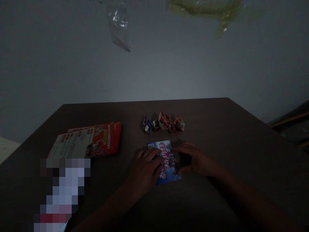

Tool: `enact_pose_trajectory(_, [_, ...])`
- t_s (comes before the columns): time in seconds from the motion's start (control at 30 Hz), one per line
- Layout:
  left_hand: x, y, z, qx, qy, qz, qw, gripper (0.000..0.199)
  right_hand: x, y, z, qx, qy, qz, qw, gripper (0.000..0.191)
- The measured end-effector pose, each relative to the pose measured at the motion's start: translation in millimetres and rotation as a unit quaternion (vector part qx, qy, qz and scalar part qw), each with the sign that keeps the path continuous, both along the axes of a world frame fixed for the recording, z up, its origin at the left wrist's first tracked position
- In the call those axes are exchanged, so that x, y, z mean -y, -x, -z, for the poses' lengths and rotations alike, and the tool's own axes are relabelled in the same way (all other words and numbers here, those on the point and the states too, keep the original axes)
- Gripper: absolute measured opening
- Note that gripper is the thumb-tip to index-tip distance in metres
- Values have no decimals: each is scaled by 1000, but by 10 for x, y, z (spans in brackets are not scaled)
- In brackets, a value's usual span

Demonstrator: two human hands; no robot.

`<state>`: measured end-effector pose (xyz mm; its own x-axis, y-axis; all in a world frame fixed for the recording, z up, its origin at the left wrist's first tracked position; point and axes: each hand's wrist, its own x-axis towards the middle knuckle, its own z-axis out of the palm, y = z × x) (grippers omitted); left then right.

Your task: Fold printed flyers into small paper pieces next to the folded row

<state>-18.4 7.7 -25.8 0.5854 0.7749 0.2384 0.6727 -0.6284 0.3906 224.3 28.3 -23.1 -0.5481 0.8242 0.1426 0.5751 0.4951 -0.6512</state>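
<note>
A blue printed paper sheet [172,174] with large red-and-white lettering and a small QR code lies on the table in front of me. My left hand [146,169] rests on its left part, fingers stretched out and lying over the paper. At its right edge is my right hand [199,159], with thumb and fingers spread apart and the tips touching or very near the sheet. Just beyond the sheet stand several folded paper pieces [164,121] in a row, red, white and blue, with pointed corners.
To the left lies a stack of red-and-white printed leaflets [106,138]. A blurred-out pale object [65,190] is nearer me on that side. The dark table [229,125] meets a grey wall, where a clear plastic piece [119,27] and yellowish tape [205,9] hang.
</note>
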Motion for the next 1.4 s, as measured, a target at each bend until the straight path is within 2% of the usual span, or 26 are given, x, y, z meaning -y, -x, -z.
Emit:
enact_pose_trajectory(0.17, [-2,1,-19,4,2,-3,1000,21,28,-20,-35,25,10,-22,999,95])
enact_pose_trajectory(0.23, [2,1,-28,8,1,-3,1000,21,24,-19,-31,-3,18,-12,1000,95])
enact_pose_trajectory(0.3, [6,1,-35,12,1,-1,1000,21,16,-4,-6,-62,21,6,998,79])
enact_pose_trajectory(0.37, [7,4,-38,13,2,2,1000,21,10,20,40,-123,13,20,992,52])
enact_pose_trajectory(0.43, [7,7,-39,12,0,0,1000,22,14,46,95,-132,5,16,991,34])
enact_pose_trajectory(0.57, [9,11,-33,6,0,-3,1000,22,41,68,151,-85,3,35,996,24])
enact_pose_trajectory(0.67, [9,7,-30,1,3,-4,1000,22,52,53,137,-59,-10,51,997,24])
enact_pose_trajectory(0.8, [5,1,-40,2,4,-6,1000,22,36,17,112,-23,-12,59,998,50])
enact_pose_trajectory(0.9, [2,1,-51,4,5,-6,1000,22,15,-5,93,14,-10,42,999,74])
enact_pose_trajectory(1.03, [-4,4,-47,5,-1,0,1000,22,-12,-13,38,68,6,17,997,97])
enact_pose_trajectory(1.23, [-3,7,-21,8,-5,2,1000,23,-76,14,-43,134,33,-15,990,125])
enact_pose_trajectory(1.4, [-5,9,15,10,-12,4,1000,21,-130,25,-1,154,21,-68,985,139])
